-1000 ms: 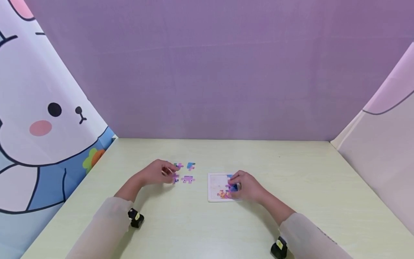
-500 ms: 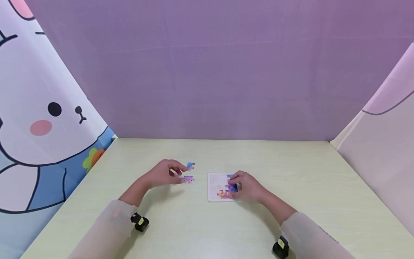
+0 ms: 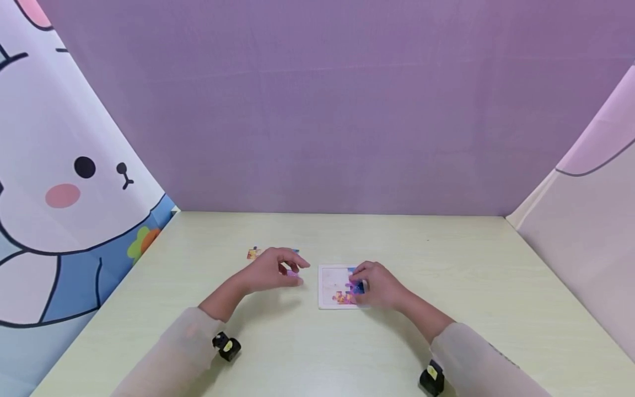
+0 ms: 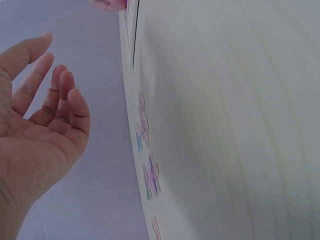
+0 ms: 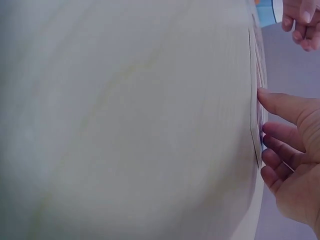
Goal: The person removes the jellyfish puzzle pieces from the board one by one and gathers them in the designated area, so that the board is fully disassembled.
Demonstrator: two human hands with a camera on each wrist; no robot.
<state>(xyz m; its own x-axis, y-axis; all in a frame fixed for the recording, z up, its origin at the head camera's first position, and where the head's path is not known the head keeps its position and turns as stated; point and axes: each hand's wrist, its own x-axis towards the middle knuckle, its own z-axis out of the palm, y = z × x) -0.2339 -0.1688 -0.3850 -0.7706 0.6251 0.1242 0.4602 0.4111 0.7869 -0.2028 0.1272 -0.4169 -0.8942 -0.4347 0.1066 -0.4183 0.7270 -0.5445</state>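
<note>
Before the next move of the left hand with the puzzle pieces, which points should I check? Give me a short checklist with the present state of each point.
1. Left hand free to pick: ok; in the left wrist view the fingers are loose and hold nothing.
2. Pieces within reach: ok; a purple piece lies at its fingertips, an orange piece lies behind the hand.
3. Puzzle tray steady: ok; the right hand rests on its right part.
4. Free room in the tray: ok; its left part is bare.
5. Pieces already in the tray seated flat: cannot tell; the right hand covers some of them.
</note>
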